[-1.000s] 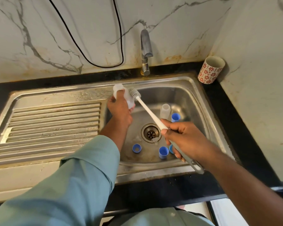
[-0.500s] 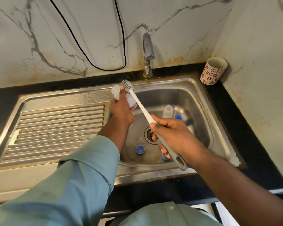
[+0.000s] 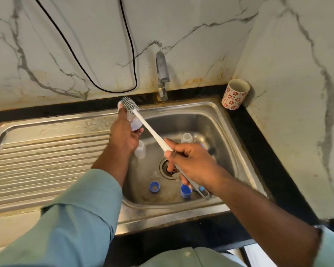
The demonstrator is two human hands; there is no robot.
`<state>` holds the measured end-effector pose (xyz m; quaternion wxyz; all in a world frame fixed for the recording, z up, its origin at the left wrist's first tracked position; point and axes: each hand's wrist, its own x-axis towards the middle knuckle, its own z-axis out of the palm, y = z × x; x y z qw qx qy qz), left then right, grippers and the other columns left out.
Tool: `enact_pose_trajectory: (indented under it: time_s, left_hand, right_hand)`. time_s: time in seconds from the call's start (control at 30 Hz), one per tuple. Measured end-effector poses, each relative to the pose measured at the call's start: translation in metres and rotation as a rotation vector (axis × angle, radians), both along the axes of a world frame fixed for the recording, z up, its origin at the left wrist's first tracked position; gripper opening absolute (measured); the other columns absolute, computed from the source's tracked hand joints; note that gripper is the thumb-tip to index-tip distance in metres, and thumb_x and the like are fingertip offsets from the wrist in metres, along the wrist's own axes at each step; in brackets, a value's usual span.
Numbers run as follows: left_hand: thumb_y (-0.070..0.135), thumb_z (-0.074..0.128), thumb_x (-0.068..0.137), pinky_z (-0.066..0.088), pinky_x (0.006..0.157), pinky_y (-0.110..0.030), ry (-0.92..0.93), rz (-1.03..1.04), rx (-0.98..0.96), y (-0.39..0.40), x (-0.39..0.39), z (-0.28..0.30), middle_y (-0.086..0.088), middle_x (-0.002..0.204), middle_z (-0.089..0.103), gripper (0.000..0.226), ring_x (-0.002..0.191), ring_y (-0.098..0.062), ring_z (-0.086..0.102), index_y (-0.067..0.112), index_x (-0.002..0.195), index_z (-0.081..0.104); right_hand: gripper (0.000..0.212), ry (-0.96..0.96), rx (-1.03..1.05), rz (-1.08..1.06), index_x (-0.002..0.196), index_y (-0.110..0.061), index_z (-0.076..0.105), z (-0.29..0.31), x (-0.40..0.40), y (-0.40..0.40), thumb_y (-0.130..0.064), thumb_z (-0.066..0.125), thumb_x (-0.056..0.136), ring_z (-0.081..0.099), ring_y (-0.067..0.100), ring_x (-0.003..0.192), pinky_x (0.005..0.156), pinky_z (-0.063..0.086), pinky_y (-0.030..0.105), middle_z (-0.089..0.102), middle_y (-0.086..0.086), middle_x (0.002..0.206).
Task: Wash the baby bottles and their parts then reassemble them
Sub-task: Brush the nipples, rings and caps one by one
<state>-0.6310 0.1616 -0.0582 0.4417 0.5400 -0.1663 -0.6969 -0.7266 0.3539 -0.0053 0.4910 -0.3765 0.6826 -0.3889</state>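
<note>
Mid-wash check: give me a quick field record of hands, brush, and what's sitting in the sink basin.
left hand: grips a translucent bottle over the basin's left edge
right hand: grips the bottle brush by its handle
brush head: outside the bottle, beside its far end
sink basin: two clear bottles, one by the left wrist, one near the back
blue parts: ring and cap at the basin front
tap: no water seen running
patterned cup: on the counter, right of the tap
</note>
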Motion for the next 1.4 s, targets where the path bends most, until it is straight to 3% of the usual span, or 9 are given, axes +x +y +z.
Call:
enact_pose_trajectory:
  time_s: [0.1,0.23,0.4,0.6,0.8,0.93,1.07,1.23,1.4]
  left_hand:
    - [0.041,0.065,0.093,0.055,0.055,-0.028,0.052,0.095,-0.027,-0.011,0.006,0.002,-0.005,0.101,0.067,0.027,0.086,-0.019,0.066,0.015,0.099,0.059]
    - [0.046,0.062,0.094,0.053,0.062,-0.032,-0.06,-0.124,-0.069,-0.006,0.006,-0.004,-0.009,0.098,0.063,0.031,0.084,-0.022,0.061,0.015,0.096,0.061]
    - [0.043,0.061,0.095,0.052,0.061,-0.03,-0.077,0.03,-0.125,-0.011,0.017,-0.014,-0.008,0.098,0.066,0.026,0.08,-0.02,0.063,0.017,0.099,0.06]
    - [0.046,0.06,0.095,0.056,0.063,-0.03,-0.166,-0.053,-0.189,-0.009,0.011,-0.012,-0.008,0.106,0.066,0.038,0.095,-0.024,0.066,0.015,0.118,0.057]
    - [0.062,0.065,0.084,0.052,0.053,-0.025,-0.333,-0.155,-0.242,0.0,0.002,-0.018,-0.008,0.112,0.064,0.067,0.098,-0.024,0.065,0.015,0.129,0.051]
    - [0.046,0.077,0.082,0.055,0.054,-0.026,-0.194,0.041,-0.132,-0.012,0.014,-0.016,-0.008,0.108,0.064,0.058,0.091,-0.021,0.066,0.014,0.124,0.053]
    - [0.049,0.078,0.078,0.058,0.061,-0.031,-0.229,-0.207,-0.105,0.0,0.007,-0.027,-0.013,0.111,0.065,0.065,0.094,-0.026,0.067,0.01,0.124,0.055]
    - [0.043,0.081,0.076,0.058,0.062,-0.033,-0.118,0.027,-0.091,-0.014,0.013,-0.022,-0.012,0.111,0.067,0.059,0.099,-0.031,0.068,0.009,0.12,0.06]
    - [0.038,0.08,0.08,0.06,0.063,-0.036,-0.008,-0.116,-0.063,-0.013,0.013,-0.017,-0.018,0.114,0.066,0.055,0.099,-0.033,0.068,0.004,0.118,0.06]
  right_hand:
    - [0.035,0.07,-0.002,0.052,0.133,-0.031,0.056,-0.006,0.001,0.005,-0.027,0.056,0.098,0.049,0.014,0.044,0.046,0.046,0.03,0.07,0.008,0.085]
    - [0.039,0.166,-0.025,0.012,0.138,-0.035,0.051,-0.02,0.006,-0.011,-0.03,0.052,0.099,0.05,0.013,0.045,0.048,0.05,0.034,0.07,0.009,0.087]
    - [0.039,0.391,0.049,0.115,0.14,-0.034,0.048,-0.027,0.004,-0.001,-0.033,0.046,0.101,0.052,0.01,0.051,0.058,0.057,0.043,0.069,0.007,0.091]
    - [0.039,0.224,0.023,-0.013,0.137,-0.034,0.052,-0.031,0.001,-0.016,-0.032,0.055,0.098,0.049,0.018,0.049,0.051,0.051,0.036,0.071,0.013,0.09]
    - [0.033,0.223,0.002,-0.047,0.125,-0.02,0.064,-0.024,-0.006,-0.019,-0.028,0.063,0.094,0.052,0.014,0.042,0.048,0.053,0.034,0.068,-0.016,0.095]
    - [0.034,0.203,0.028,0.057,0.125,-0.026,0.063,-0.021,-0.004,-0.001,-0.025,0.067,0.091,0.051,0.014,0.042,0.044,0.051,0.027,0.071,-0.011,0.079]
    - [0.027,0.237,0.032,-0.007,0.117,-0.02,0.068,-0.023,-0.009,-0.011,-0.026,0.067,0.091,0.051,0.012,0.041,0.044,0.05,0.026,0.063,-0.016,0.071]
    - [0.035,0.251,0.053,0.137,0.127,-0.035,0.058,-0.024,-0.008,-0.001,-0.025,0.062,0.094,0.049,0.009,0.052,0.052,0.05,0.025,0.058,-0.008,0.072]
    - [0.037,0.194,0.001,0.047,0.132,-0.036,0.055,-0.027,-0.01,-0.011,-0.023,0.058,0.097,0.045,0.009,0.044,0.043,0.044,0.026,0.058,-0.01,0.073]
